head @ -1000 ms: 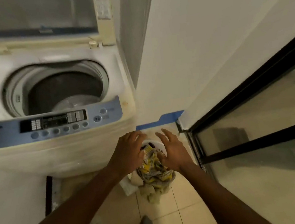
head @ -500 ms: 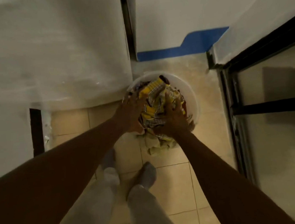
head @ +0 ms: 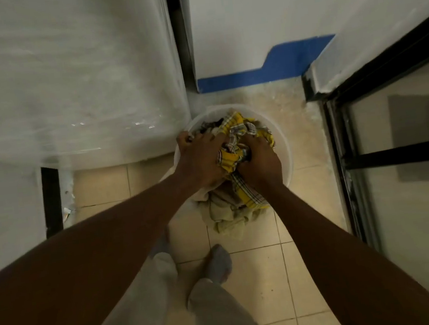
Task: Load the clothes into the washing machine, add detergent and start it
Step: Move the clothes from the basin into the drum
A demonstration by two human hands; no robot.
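A white round basin (head: pixel 285 151) stands on the tiled floor beside the washing machine (head: pixel 68 80), whose white front wall fills the upper left. The basin holds a heap of clothes, with a yellow checked cloth (head: pixel 235 130) on top and a beige garment (head: pixel 227 212) hanging over the near rim. My left hand (head: pixel 201 161) is pressed into the left of the heap, fingers curled into the fabric. My right hand (head: pixel 259 159) is closed on the yellow checked cloth. The machine's drum and panel are out of view.
A white wall with a blue skirting strip (head: pixel 264 71) rises behind the basin. A black-framed glass door (head: pixel 401 153) closes off the right side. My legs and socked feet (head: pixel 218 264) stand on the beige tiles just behind the basin.
My view has tipped down from the open machine to the floor. Both hands have sunk from the basin's rim into the clothes and closed on the fabric.
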